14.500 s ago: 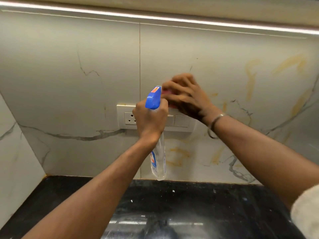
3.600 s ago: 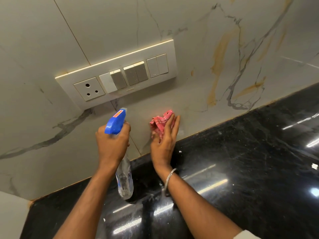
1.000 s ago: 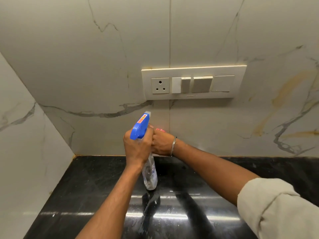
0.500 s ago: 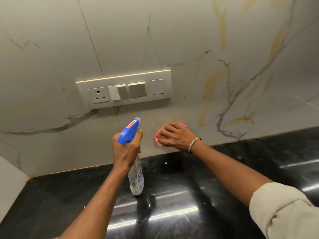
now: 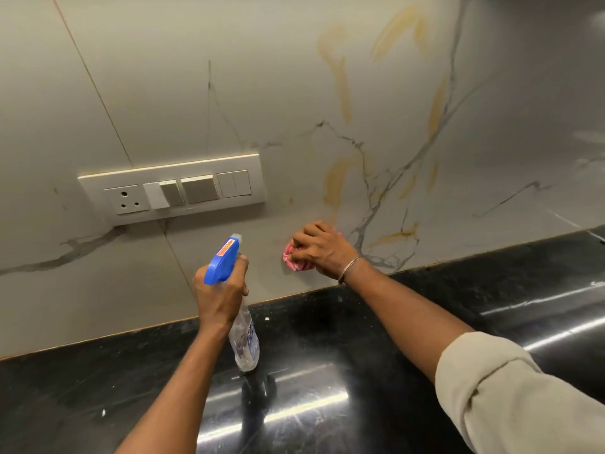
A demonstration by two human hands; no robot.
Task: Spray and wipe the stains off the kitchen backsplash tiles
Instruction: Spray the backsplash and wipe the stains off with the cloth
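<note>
My left hand (image 5: 219, 296) grips a clear spray bottle (image 5: 244, 342) with a blue trigger head, held upright just above the black counter, its nozzle facing the wall. My right hand (image 5: 322, 250) presses a crumpled pink cloth (image 5: 293, 258) against the marble-look backsplash tile (image 5: 327, 93), low on the wall and right of the switch plate. Most of the cloth is hidden under my fingers. Yellow-brown streaks (image 5: 340, 83) mark the tile above and to the right of the cloth.
A white switch and socket plate (image 5: 173, 188) sits on the wall left of the cloth. The glossy black counter (image 5: 327, 388) runs along the wall's base, with small white specks on it. A tile joint runs diagonally at the left.
My right hand with the cloth has slid rightwards along the lower wall, away from the bottle. The left hand keeps holding the bottle in about the same pose.
</note>
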